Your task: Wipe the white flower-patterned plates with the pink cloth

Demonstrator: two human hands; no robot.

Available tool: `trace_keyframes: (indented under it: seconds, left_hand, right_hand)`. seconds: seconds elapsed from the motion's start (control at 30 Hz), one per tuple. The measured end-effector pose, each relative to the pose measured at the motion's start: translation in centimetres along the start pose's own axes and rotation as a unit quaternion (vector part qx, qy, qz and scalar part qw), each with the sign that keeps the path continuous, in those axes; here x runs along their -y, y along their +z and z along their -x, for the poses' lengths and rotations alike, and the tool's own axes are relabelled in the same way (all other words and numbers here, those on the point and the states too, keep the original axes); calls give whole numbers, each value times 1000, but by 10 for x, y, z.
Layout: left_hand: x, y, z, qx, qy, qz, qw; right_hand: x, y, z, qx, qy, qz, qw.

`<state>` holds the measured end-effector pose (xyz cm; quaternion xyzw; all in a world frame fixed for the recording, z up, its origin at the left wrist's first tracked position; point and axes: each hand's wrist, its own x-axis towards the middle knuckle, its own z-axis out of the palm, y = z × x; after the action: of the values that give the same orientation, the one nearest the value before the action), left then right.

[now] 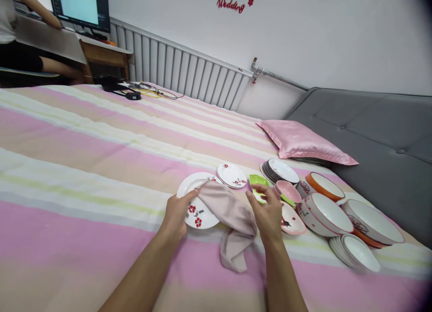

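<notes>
My left hand (pixel 176 214) grips the left rim of a white plate (pixel 202 216) with red flowers, its thumb on top. A pinkish-beige cloth (pixel 232 208) lies over the plate's right part, one corner by my left thumb, and hangs down past the rim. To the right of the cloth, my right hand (pixel 269 215) is raised with thumb and fingers apart and nothing visible between them. Behind it, partly hidden, are a bright green dish (pixel 258 180) and a pink patterned dish (pixel 293 220). Smaller flowered plates (pixel 231 174) lie stacked just beyond the held plate.
Stacked dark-edged plates (pixel 282 170), a pink bowl (pixel 289 190), large bowls (pixel 326 213) and small white bowls (pixel 359 252) stand at right on the striped bedspread (pixel 101 168). A pink pillow (pixel 303 141), cables (pixel 158 91) and a seated person (pixel 30 46) are farther off.
</notes>
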<state>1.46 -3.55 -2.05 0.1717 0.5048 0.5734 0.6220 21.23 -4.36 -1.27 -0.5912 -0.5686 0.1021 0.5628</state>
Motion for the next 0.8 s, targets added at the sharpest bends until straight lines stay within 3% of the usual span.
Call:
trace_keyframes:
  seconds: [0.1,0.2,0.3,0.4,0.53,0.63,0.7,0.8]
  left_hand:
    - [4,1,0,0,-6,-2,1000]
    - [6,3,3,22,3,-6,1000]
    - [7,6,8,31,18,-32,999]
    - [10,6,10,42,29,-61,997]
    - [12,4,8,54,28,-72,996]
    - [11,3,7,41,22,-67,997]
    - [9,2,7,33,16,-63,997]
    - [5,2,9,26,6,-62,998]
  right_hand:
    - [19,8,9,139,-48,-64,987]
    - [34,20,19,227,-134,-20,964]
    - [34,30,25,242,-195,56,949]
    - [29,34,27,232,-189,97,949]
    - [25,33,26,190,-117,42,974]
    - [23,32,23,139,14,-80,987]
    - [20,30,20,92,130,-174,972]
    - [9,25,15,39,260,-281,923]
